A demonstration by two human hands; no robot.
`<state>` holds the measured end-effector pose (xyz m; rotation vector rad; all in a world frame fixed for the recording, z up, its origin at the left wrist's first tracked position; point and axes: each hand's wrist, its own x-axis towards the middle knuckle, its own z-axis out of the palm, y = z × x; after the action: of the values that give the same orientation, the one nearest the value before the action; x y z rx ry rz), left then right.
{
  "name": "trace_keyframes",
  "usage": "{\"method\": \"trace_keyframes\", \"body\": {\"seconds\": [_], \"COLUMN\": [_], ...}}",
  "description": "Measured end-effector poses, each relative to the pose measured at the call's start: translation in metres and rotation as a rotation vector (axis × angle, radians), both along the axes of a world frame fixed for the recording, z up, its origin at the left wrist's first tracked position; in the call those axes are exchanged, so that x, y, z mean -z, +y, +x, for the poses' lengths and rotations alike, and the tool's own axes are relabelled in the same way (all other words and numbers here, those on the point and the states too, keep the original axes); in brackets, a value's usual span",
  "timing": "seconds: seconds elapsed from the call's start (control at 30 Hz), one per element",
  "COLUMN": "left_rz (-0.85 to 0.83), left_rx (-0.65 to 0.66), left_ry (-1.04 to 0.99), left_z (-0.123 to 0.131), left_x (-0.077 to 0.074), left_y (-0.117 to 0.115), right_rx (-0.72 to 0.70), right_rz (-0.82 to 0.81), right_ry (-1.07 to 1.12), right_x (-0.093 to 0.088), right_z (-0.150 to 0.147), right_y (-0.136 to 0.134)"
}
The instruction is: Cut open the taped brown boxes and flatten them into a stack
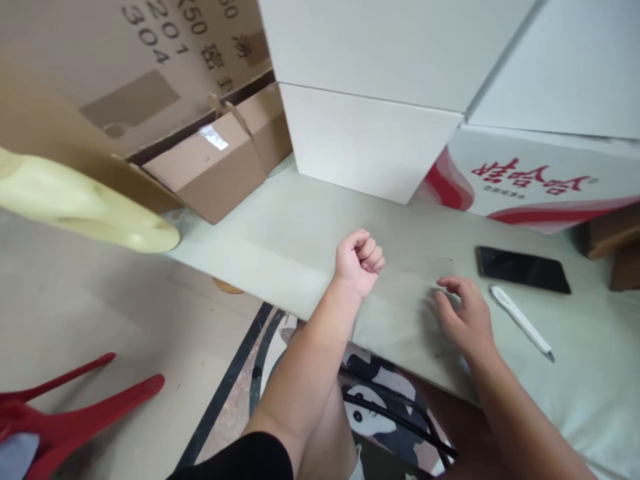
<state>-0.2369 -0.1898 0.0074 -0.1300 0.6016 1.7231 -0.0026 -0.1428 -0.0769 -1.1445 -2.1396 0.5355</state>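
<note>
My left hand (359, 261) is closed in a fist over the pale green tabletop (280, 247), its inner side turned partly up, and nothing shows sticking out of it. To its right, my right hand (466, 315) hovers low over the cloth with thumb and forefinger apart. No object shows between those two fingers; the other fingers are partly hidden. Just beyond its fingertips lies a tiny thin dark line or wire (445, 259), too small to name. A white pen-like cutter (521, 322) and a dark smartphone (523, 269) lie right of that hand.
White boxes (365, 137) and a white carton with red lettering (535, 175) stand along the back. An open brown cardboard box (220, 173) sits at the left, near a pale yellow rounded object (85, 200). Red stool-like legs (95, 413) stand on the floor.
</note>
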Motion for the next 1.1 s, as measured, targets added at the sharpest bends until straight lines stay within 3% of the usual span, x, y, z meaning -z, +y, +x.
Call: {"method": "trace_keyframes", "body": {"seconds": [0.2,0.37,0.47,0.6,0.73,0.83,0.97,1.1], "left_rz": [0.084,0.118,0.154,0.286,0.399,0.372,0.343,0.365], "left_rx": [-0.22,-0.363,-0.416,-0.401,-0.369,-0.39,-0.395,-0.377], "left_ry": [-0.096,-0.194,-0.205,-0.076,0.017,0.005,-0.008,-0.027], "left_z": [-0.055,-0.087,-0.098,-0.108,-0.116,-0.122,-0.126,-0.127], "left_x": [-0.012,-0.017,-0.018,-0.019,-0.02,-0.019,-0.019,-0.02], "left_y": [-0.023,-0.048,-0.064,-0.083,-0.096,-0.101,-0.103,-0.103], "right_rx": [-0.178,-0.338,-0.48,-0.646,-0.664,-0.634,-0.69,-0.784], "right_rz": [0.06,0.065,0.169,0.327,0.434,0.518,0.533,0.568], "right_ry": [-0.093,-0.171,-0.223,-0.335,-0.446,-0.544,-0.541,-0.545], "right_x": [-0.007,-0.04,-0.06,-0.081,-0.106,-0.133,-0.164,-0.179], "right_z": [-0.041,-0.102,-0.145,-0.208,-0.286,-0.349,-0.415,-0.452], "right_y": [-0.016,-0.023,-0.021,-0.009,0.01,0.016,-0.003,-0.03]}}
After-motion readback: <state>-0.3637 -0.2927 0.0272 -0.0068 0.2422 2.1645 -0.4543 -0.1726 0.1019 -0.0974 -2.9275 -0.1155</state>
